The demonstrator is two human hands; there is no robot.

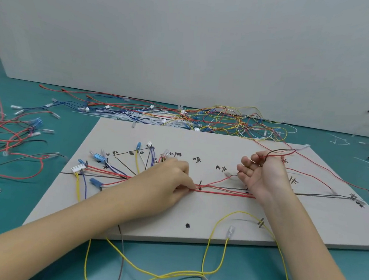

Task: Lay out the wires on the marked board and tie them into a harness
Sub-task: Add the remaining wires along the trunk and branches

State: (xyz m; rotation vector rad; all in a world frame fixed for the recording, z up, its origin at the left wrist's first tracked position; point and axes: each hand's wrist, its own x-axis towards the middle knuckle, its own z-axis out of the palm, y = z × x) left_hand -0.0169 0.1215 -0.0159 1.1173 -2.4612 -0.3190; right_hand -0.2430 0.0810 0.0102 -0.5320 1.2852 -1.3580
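Here, left hand (171, 179) pinching thin red wires (223, 191) flat on matte grey marked board (223, 141); right hand (263, 171) gripping looped red-and-black wire (283, 151).

- The marked board (206, 213) is seen as matt, pale grey, card-like sheet, with black marker lines and writing on it.
- The surface (42, 172) is covered in a smooth teal mat with a slight sheen.
- The red wires (226, 191) along the board's middle line are sheathed in smooth, faintly glossy plastic.
- The yellow wire (213, 238) at the board's near edge is coated likewise, and a clear plastic sleeve (230, 231) is fitted at its end.
- A white plastic connector (77, 169) and blue plastic terminals (95, 181) are seen near the board's left edge.
- White plastic cable ties (136, 116) are heaped beyond the far edge.
- The wall (188, 39) is finished matt and pale.
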